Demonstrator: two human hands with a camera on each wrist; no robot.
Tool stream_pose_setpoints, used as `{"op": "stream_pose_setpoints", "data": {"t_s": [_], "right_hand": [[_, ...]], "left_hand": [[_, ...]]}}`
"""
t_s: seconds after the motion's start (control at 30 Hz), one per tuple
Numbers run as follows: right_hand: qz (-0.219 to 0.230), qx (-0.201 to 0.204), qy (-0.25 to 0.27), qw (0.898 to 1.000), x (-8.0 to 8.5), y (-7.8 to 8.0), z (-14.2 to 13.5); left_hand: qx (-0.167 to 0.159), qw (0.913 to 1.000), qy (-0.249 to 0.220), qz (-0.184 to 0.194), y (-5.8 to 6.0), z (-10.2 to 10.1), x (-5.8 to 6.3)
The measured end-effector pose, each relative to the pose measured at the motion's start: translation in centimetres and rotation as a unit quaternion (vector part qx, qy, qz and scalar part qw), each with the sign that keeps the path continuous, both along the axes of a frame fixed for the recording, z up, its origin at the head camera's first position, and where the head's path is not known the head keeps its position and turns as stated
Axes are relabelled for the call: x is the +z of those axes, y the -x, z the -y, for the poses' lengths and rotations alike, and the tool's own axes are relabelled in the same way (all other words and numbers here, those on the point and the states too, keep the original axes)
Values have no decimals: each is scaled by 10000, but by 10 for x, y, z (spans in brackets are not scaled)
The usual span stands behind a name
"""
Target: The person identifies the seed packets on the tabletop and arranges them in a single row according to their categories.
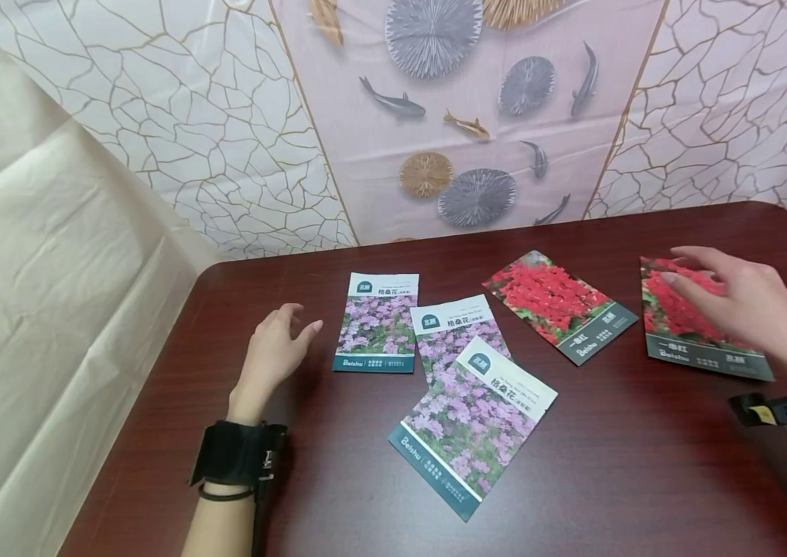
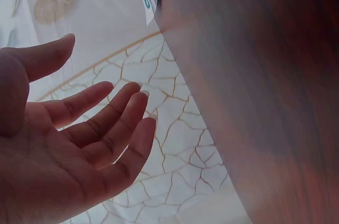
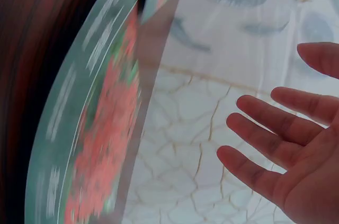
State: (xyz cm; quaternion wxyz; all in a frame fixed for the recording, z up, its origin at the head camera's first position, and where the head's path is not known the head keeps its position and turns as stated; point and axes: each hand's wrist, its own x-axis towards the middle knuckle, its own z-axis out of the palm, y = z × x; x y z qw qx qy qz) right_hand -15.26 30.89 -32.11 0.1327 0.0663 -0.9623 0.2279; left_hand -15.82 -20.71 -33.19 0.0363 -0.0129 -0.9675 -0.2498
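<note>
My left hand (image 1: pixel 273 352), fingers loosely bent and holding nothing, hovers just left of a seed packet (image 1: pixel 375 325) with purple flowers. In the left wrist view the palm and the bent fingers (image 2: pixel 106 139) show bare. Over the far-right seed packet (image 1: pixel 679 305), which has red flowers, is my right hand (image 1: pixel 748 302), partly covering it. Its spread, relaxed fingers (image 3: pixel 280 123) grip nothing in the right wrist view. Another red-flower packet (image 1: pixel 560 305) lies slantwise to its left. Two more purple-flower packets overlap at the middle, the front packet (image 1: pixel 473 425) on top of the rear packet (image 1: pixel 459 336).
All the packets lie on a dark reddish-brown table (image 1: pixel 609 472). A patterned cloth (image 1: pixel 226 116) with fish and round motifs hangs behind the far edge. Plain cream cloth (image 1: pixel 38 255) drapes along the left side. Black straps (image 1: pixel 236 452) with cables are on both wrists.
</note>
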Motion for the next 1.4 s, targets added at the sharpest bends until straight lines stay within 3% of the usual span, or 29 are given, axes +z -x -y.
{"op": "stream_pose_setpoints", "data": {"t_s": [0.23, 0.47, 0.73, 1.07, 1.4], "right_hand": [[282, 185, 643, 9974, 4, -5, 15], [212, 800, 1137, 9901, 1, -8, 28], [175, 1121, 930, 9892, 9, -20, 50], [-137, 1345, 798, 9876, 6, -20, 53], [-84, 1394, 635, 9882, 6, -19, 51]], "left_hand": [[-87, 9999, -76, -60, 2, -11, -6], [-165, 9998, -70, 134, 0, -25, -11], [-96, 9974, 243, 676, 0, -34, -12], [-289, 9901, 1063, 871, 7, -44, -15], [-205, 9829, 1207, 1374, 18, -53, -13]]}}
